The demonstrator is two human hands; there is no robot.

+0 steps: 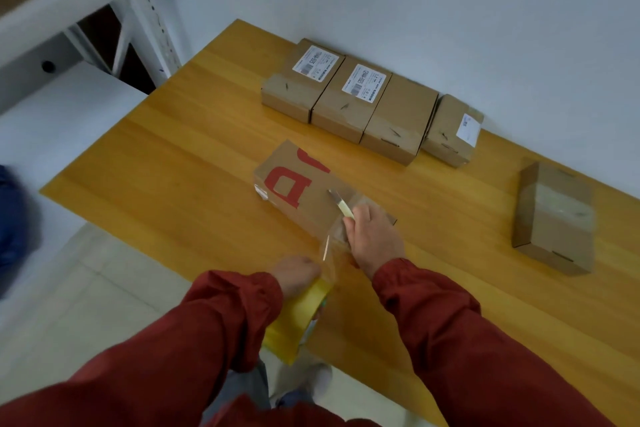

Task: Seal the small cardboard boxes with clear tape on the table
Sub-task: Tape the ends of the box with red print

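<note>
A small cardboard box with red letters (294, 180) lies on the wooden table (173, 156) near its front edge. My left hand (298, 274) grips a large yellowish roll of clear tape (298, 319) just off the table's front edge. A strip of clear tape (329, 250) runs from the roll up onto the near end of the box. My right hand (374, 239) rests on that end of the box and holds a small cutter with a pale yellow handle (341, 206), its blade pointing over the box top.
Several cardboard boxes (349, 97) stand in a row against the back wall, some with white labels. Another taped box (554, 218) lies at the right. A white metal shelf (138, 10) stands at the left, a blue object (10, 218) at the left edge.
</note>
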